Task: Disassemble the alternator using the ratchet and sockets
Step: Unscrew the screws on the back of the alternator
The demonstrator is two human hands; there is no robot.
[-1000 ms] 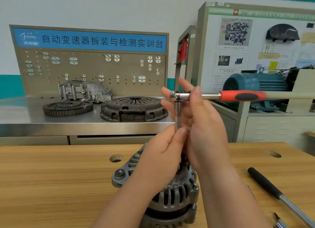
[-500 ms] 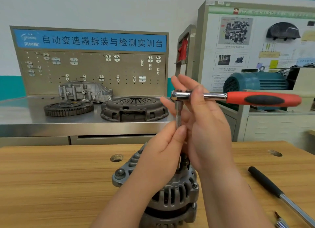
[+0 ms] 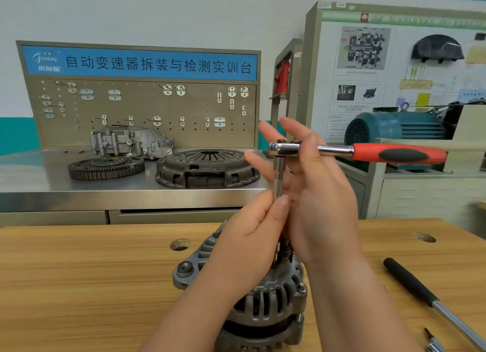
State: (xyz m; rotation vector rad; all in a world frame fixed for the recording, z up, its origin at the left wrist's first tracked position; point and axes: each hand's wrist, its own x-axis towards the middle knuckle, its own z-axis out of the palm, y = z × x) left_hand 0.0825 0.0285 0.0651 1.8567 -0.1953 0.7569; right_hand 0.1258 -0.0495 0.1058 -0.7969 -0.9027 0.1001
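Gripping the extension (image 3: 278,176) under the ratchet (image 3: 373,152) head are the left hand's (image 3: 247,246) fingers (image 3: 280,207).

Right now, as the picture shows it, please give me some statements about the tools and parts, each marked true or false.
1. The ratchet has its red handle pointing right. True.
2. The alternator hangs on the pegboard. False: it stands on the wooden table.
3. A black-handled tool lies on the table, right of the alternator. True.
4. The extension under the ratchet head is horizontal. False: it stands upright, running down toward the alternator.
5. The flywheel sits left of the clutch cover on the steel bench. True.
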